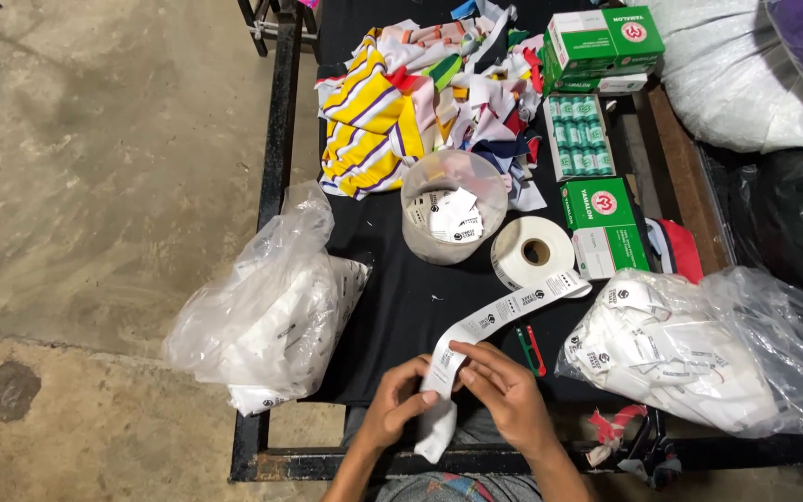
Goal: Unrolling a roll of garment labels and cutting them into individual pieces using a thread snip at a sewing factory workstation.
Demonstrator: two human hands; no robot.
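My left hand (400,402) and my right hand (505,389) both pinch the free end of a white label strip (499,314) near the table's front edge. The strip runs up and right to a white roll of labels (532,251) lying on the black table top (392,307). A short piece of strip hangs down below my fingers. Just behind the roll stands a clear plastic tub (453,209) with several cut white labels inside. A small red and green cutter (531,350) lies on the table right of my right hand.
A clear bag of white labels (267,311) hangs over the table's left edge, another bag of labels (699,349) sits at the right. A heap of striped fabric scraps (420,93) and green thread boxes (601,42) fill the back. Concrete floor (95,139) lies left.
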